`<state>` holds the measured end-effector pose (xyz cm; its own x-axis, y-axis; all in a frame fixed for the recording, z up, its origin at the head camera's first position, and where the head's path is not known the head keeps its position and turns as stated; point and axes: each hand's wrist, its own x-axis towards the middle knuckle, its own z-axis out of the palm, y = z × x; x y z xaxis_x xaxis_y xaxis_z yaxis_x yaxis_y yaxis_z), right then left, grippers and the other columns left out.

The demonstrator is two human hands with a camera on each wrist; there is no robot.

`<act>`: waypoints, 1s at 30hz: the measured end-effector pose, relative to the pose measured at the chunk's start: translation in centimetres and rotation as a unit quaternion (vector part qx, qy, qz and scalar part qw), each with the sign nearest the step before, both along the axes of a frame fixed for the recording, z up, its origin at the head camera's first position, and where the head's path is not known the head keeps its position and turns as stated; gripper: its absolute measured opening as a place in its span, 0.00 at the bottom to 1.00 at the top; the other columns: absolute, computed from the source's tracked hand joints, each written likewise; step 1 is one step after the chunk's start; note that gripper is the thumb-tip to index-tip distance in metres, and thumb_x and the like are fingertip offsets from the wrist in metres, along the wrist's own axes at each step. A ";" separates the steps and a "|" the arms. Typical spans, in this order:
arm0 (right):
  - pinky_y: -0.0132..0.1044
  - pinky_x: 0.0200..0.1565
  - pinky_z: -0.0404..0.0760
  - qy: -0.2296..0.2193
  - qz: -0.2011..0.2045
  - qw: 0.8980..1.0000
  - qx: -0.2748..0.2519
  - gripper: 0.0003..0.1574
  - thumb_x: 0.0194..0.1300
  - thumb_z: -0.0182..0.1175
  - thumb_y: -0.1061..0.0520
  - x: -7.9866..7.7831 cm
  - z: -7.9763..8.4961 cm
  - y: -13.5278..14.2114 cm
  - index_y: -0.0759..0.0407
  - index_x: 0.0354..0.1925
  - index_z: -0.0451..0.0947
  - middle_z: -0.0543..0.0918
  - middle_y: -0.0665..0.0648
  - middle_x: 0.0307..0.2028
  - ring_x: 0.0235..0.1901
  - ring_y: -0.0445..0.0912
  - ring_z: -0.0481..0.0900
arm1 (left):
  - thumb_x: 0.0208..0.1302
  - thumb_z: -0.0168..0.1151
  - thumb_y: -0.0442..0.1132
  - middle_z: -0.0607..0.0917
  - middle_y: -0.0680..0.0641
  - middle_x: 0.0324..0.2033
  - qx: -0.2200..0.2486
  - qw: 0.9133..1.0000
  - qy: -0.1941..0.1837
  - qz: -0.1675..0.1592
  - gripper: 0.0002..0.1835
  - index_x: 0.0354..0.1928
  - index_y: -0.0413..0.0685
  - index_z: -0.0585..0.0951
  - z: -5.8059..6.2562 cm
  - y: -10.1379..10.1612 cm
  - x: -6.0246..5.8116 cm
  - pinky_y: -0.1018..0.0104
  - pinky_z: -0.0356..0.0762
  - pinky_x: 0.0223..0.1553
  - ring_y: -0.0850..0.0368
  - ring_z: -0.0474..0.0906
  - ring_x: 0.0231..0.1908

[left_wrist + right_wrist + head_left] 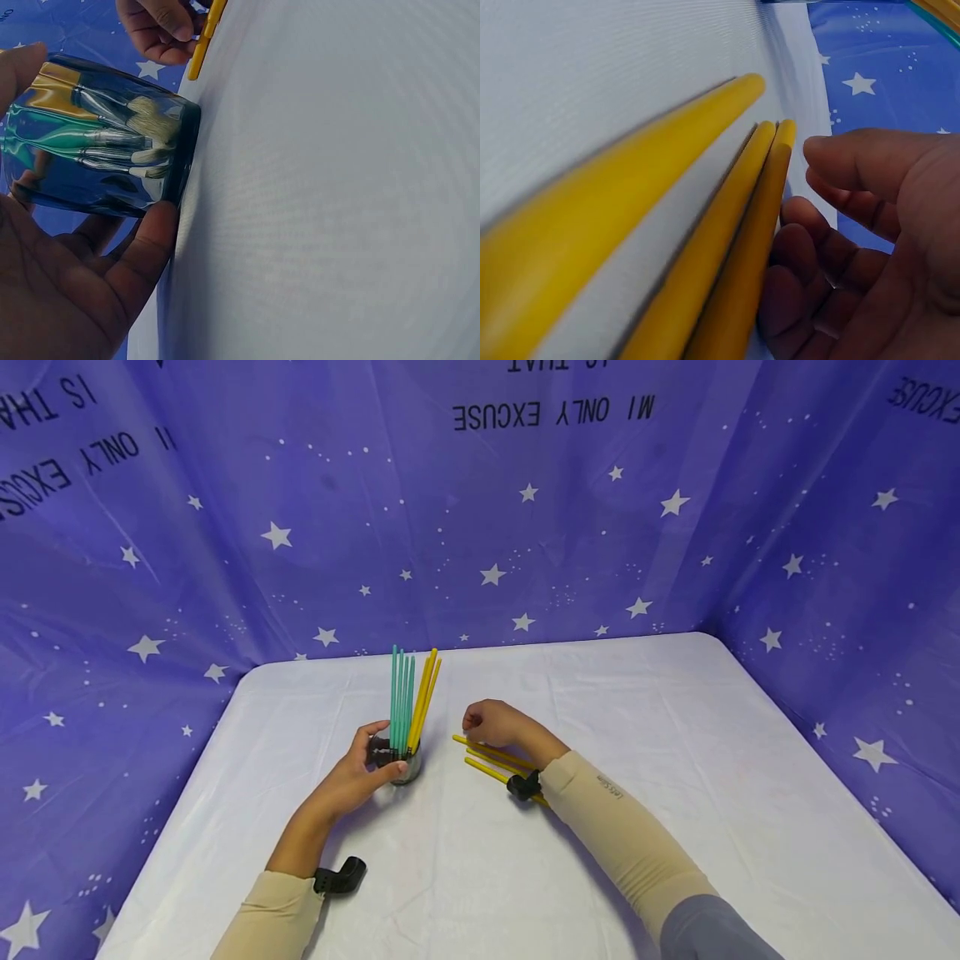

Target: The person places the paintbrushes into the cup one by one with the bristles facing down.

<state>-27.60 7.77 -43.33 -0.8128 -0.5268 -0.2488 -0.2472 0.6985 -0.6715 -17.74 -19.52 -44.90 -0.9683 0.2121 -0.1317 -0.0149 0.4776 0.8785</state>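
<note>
My left hand (360, 777) holds a see-through glass (408, 770) upright on the table, thumb on one side and fingers round the other. Several teal-handled paintbrushes (402, 702) and some yellow-handled paintbrushes (426, 702) stand in it. Through the glass wall their pale bristles (154, 120) show, pointing down. To the right of the glass, my right hand (498, 724) hovers at the handle ends of yellow paintbrushes (705, 247) lying on the table. Its fingers are loosely bent beside the nearest handle, with nothing pinched between thumb and fingertips. The wrist hides the far ends of those brushes.
A white cloth covers the table (450, 877). Purple curtains (480, 527) with white stars and printed words hang behind it and at both sides. Each wrist carries a black camera mount (341, 877), and beige sleeves cover the forearms.
</note>
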 end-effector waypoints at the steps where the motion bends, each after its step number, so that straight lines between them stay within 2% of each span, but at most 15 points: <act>1: 0.34 0.33 0.72 0.005 0.002 1.000 0.002 0.03 0.65 0.63 0.62 0.0 -0.1 -0.1 0.58 0.38 0.78 0.79 0.52 0.32 0.29 0.44 0.73 | 0.63 0.67 0.55 0.65 0.34 0.68 0.000 1.000 0.000 0.000 0.45 0.74 0.62 0.52 0.0 0.0 0.0 0.34 0.53 0.65 0.35 0.59 0.69; 6: 0.37 0.41 0.73 0.042 0.015 0.998 0.035 0.05 0.62 0.66 0.61 -0.3 -0.4 -0.5 0.56 0.37 0.79 0.79 0.51 0.34 0.35 0.45 0.74 | 0.63 0.67 0.56 0.62 0.33 0.70 -0.002 1.000 -0.005 -0.001 0.45 0.74 0.63 0.51 0.3 0.0 -0.1 0.33 0.50 0.65 0.34 0.55 0.70; 11: 0.37 0.42 0.73 0.059 0.017 0.997 0.056 0.05 0.62 0.65 0.62 -0.4 -0.8 -0.7 0.54 0.37 0.81 0.80 0.51 0.35 0.37 0.45 0.75 | 0.63 0.68 0.56 0.63 0.33 0.69 0.002 1.000 -0.003 -0.004 0.46 0.75 0.62 0.51 0.3 0.1 -0.1 0.33 0.51 0.65 0.34 0.56 0.70; 20: 0.37 0.41 0.75 0.020 0.002 0.999 0.028 0.07 0.62 0.64 0.62 0.0 0.1 -0.1 0.55 0.40 0.82 0.82 0.50 0.36 0.35 0.45 0.76 | 0.63 0.68 0.54 0.63 0.33 0.69 0.009 1.000 -0.008 -0.003 0.46 0.75 0.61 0.51 0.2 0.2 0.0 0.34 0.51 0.65 0.35 0.56 0.70; 30: 0.39 0.45 0.73 0.034 0.006 0.999 -0.008 0.06 0.66 0.61 0.62 0.1 1.8 0.6 0.56 0.42 0.81 0.82 0.51 0.39 0.38 0.46 0.74 | 0.63 0.68 0.54 0.64 0.33 0.69 0.009 1.000 -0.006 -0.003 0.45 0.74 0.62 0.51 0.0 0.1 0.0 0.33 0.52 0.65 0.35 0.57 0.69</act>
<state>-27.53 8.33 -41.50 -0.8217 -0.5393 -0.1841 -0.3007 0.6848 -0.6638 -17.73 -19.41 -44.89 -0.9653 0.2203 -0.1401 -0.0233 0.4617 0.8867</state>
